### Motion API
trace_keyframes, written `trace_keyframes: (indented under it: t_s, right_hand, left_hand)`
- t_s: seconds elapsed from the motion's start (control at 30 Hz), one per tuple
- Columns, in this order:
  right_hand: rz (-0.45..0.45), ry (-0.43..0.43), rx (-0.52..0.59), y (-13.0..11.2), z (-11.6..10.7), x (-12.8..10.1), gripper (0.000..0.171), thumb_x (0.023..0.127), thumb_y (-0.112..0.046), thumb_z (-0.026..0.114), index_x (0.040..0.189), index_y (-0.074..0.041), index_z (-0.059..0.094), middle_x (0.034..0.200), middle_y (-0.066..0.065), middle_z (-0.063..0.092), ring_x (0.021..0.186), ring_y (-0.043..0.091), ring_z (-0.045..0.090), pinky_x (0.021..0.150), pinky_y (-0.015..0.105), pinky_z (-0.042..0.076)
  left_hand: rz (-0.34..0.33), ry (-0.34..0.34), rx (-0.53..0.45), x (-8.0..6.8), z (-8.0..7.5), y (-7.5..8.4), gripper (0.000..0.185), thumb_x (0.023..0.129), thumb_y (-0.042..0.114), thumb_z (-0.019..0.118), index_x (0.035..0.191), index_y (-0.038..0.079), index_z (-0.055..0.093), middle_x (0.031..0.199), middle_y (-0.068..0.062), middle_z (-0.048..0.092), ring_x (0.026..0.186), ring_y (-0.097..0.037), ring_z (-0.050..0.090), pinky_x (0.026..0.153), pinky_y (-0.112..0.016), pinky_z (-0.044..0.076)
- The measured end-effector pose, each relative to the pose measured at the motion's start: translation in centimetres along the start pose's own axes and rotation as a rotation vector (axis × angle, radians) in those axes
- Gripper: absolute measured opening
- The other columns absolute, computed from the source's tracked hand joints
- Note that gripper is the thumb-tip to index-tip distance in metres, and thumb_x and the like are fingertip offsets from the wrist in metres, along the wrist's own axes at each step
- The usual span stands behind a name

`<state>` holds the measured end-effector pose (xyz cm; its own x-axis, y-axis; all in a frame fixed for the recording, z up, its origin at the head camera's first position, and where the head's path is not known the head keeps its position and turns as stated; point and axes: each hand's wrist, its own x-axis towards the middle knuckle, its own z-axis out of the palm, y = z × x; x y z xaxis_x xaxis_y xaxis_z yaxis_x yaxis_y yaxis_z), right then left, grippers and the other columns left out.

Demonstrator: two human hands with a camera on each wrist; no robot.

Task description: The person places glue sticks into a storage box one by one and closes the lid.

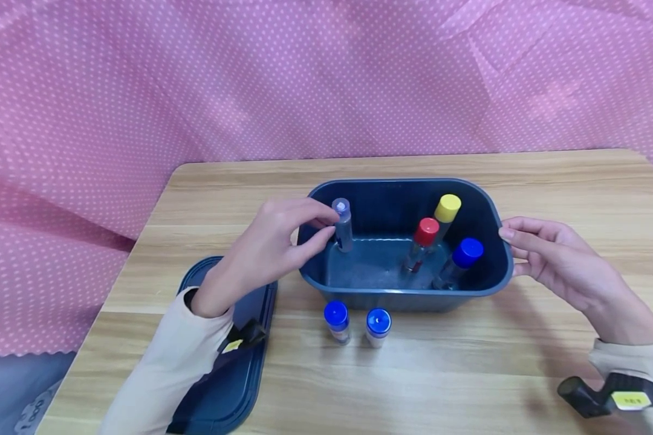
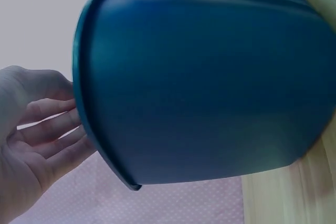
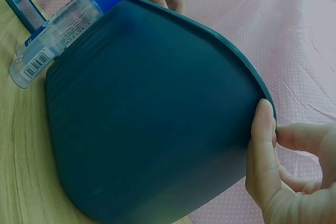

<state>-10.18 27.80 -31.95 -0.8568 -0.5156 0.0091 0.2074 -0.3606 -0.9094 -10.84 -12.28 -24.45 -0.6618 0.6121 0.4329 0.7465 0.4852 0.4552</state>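
1. Clear cylindrical plastic bottle (image 1: 345, 236) with a translucent cap stands inside the left end of the smooth dark-blue, round-cornered bin (image 1: 370, 269).
2. Left hand (image 1: 265, 243): thumb and forefinger bent, tips slightly apart beside the bottle; I cannot tell whether they grip it.
3. Right hand (image 1: 563, 260): thumb and fingers nearly closed, pinching the bin's thin rim.
4. Two glossy blue-capped bottles (image 1: 336, 315) stand before it on the wood-grained table (image 1: 441, 374).
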Motion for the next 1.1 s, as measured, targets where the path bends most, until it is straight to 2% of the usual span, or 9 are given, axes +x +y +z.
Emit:
trace_keyframes:
  t_s: [0.13, 0.27, 0.5, 0.63, 0.83, 1.0, 1.1]
  right_hand:
    - [0.004, -0.003, 0.005, 0.0, -0.1, 0.0, 0.037, 0.102, 0.005, 0.029, 0.114, 0.000, 0.064, 0.106, 0.004, 0.066, 0.087, 0.015, 0.067, 0.069, 0.030, 0.059]
    - [0.005, -0.008, 0.010, 0.0, -0.2, 0.0, 0.037, 0.102, 0.005, 0.029, 0.115, 0.000, 0.063, 0.106, 0.005, 0.066, 0.088, 0.015, 0.067, 0.070, 0.030, 0.059]
    - [-0.001, -0.030, 0.020, 0.1, -0.3, 0.0, 0.039, 0.102, 0.005, 0.027, 0.115, 0.000, 0.063, 0.107, 0.005, 0.067, 0.089, 0.015, 0.067, 0.071, 0.030, 0.059]
    - [0.002, -0.030, 0.024, 0.2, -0.3, 0.0, 0.039, 0.102, 0.005, 0.027, 0.116, 0.000, 0.063, 0.107, 0.005, 0.066, 0.089, 0.015, 0.067, 0.071, 0.031, 0.059]
    - [0.004, -0.028, 0.019, 0.2, -0.3, 0.0, 0.039, 0.102, 0.005, 0.027, 0.115, 0.000, 0.063, 0.106, 0.005, 0.066, 0.088, 0.015, 0.067, 0.071, 0.030, 0.059]
    - [-0.003, -0.039, 0.014, 0.1, -0.3, 0.1, 0.040, 0.102, 0.005, 0.026, 0.116, 0.000, 0.063, 0.107, 0.005, 0.067, 0.089, 0.016, 0.068, 0.072, 0.031, 0.059]
    - [-0.008, -0.043, 0.013, 0.1, -0.3, 0.1, 0.040, 0.102, 0.005, 0.026, 0.116, 0.000, 0.063, 0.107, 0.005, 0.067, 0.089, 0.016, 0.068, 0.072, 0.031, 0.059]
  left_hand:
    - [0.037, -0.003, -0.014, -0.8, -0.1, 0.7, 0.020, 0.084, 0.006, 0.072, 0.104, 0.002, 0.070, 0.099, -0.007, 0.072, 0.088, -0.015, 0.068, 0.073, -0.023, 0.057]
    - [0.061, -0.047, -0.054, -1.8, 0.0, 1.4, 0.021, 0.084, 0.006, 0.072, 0.104, 0.003, 0.070, 0.099, -0.006, 0.072, 0.087, -0.015, 0.068, 0.065, -0.018, 0.055]
    - [0.072, -0.102, -0.108, -3.1, 0.1, 2.4, 0.020, 0.083, 0.008, 0.073, 0.103, 0.004, 0.071, 0.099, -0.004, 0.072, 0.090, -0.012, 0.068, 0.078, -0.021, 0.057]
    - [0.052, -0.111, -0.109, -3.9, 0.3, 2.8, 0.021, 0.083, 0.011, 0.074, 0.103, 0.006, 0.071, 0.100, -0.002, 0.071, 0.092, -0.010, 0.067, 0.080, -0.021, 0.056]
    - [0.077, -0.062, -0.071, -4.8, 0.3, 3.1, 0.019, 0.083, 0.016, 0.075, 0.100, 0.009, 0.071, 0.104, 0.000, 0.068, 0.101, -0.012, 0.062, 0.087, -0.026, 0.055]
    - [0.121, 0.004, -0.066, -5.7, 0.4, 3.4, 0.014, 0.083, 0.017, 0.074, 0.095, 0.010, 0.072, 0.098, 0.001, 0.068, 0.095, -0.011, 0.062, 0.084, -0.022, 0.055]
    - [0.142, 0.021, -0.083, -6.1, 0.6, 3.5, 0.013, 0.083, 0.016, 0.075, 0.094, 0.010, 0.071, 0.095, 0.001, 0.068, 0.090, -0.010, 0.063, 0.081, -0.019, 0.054]
